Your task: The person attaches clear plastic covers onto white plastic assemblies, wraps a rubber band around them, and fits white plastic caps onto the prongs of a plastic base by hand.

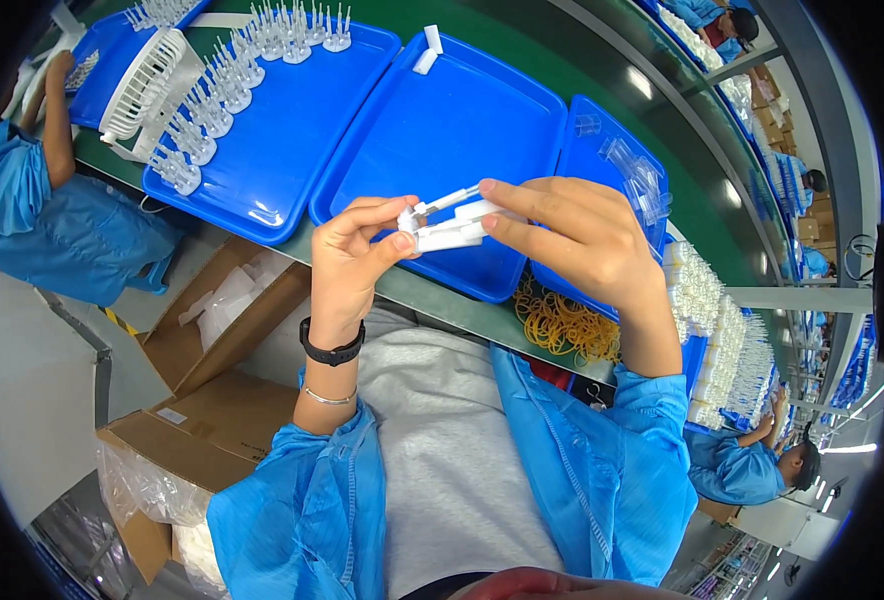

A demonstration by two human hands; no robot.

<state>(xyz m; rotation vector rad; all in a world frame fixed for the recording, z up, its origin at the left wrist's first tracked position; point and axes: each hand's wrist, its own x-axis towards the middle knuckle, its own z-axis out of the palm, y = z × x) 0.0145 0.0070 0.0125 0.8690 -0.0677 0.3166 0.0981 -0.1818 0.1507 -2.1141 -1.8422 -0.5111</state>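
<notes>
My left hand (357,245) is closed on the round base of a small white pronged part (411,222), held sideways above the middle blue tray (452,130). White block-like sleeves (449,237) sit on its prongs, which point to the right. At the prong ends, my right hand (587,230) pinches with thumb and fingers, touching a prong tip and the sleeves. Two loose white sleeves (429,50) lie at the far edge of the middle tray. Similar bare pronged parts (207,110) stand upright in a row in the left blue tray (282,190).
Clear tubes (637,180) fill the right blue tray (577,150). Yellow rubber bands (567,325) lie nearer me, with stacked white parts (697,285) farther right. A white ribbed fan (149,92) stands at left. Cardboard boxes (197,420) are below; co-workers (62,215) sit on both sides.
</notes>
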